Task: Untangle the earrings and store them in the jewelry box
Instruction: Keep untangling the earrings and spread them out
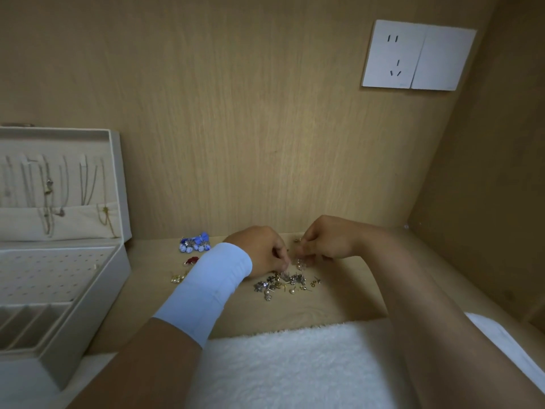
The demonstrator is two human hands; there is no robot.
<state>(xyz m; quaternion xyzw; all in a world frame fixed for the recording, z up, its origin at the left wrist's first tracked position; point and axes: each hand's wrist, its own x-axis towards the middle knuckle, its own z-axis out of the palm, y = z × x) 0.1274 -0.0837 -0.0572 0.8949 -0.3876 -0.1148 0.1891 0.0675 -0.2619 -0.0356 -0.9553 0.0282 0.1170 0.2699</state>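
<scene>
Left grip (pixel 260 250), right grip (pixel 328 241) on earrings (pixel 298 262)

A tangled heap of small silver, gold and pearl earrings (pixel 283 284) lies on the bench (pixel 339 293), with blue, red and gold ones apart to its left, near the cream box (pixel 97 314), open with lid upright and perforated tray showing.

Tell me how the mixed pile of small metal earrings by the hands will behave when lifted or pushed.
The earring pile probably lifts in clumps, since posts and hooks look interlocked. Pushed, it likely scatters: pieces are tiny and loose at the edges. The round pearl-like ones may roll.
</scene>
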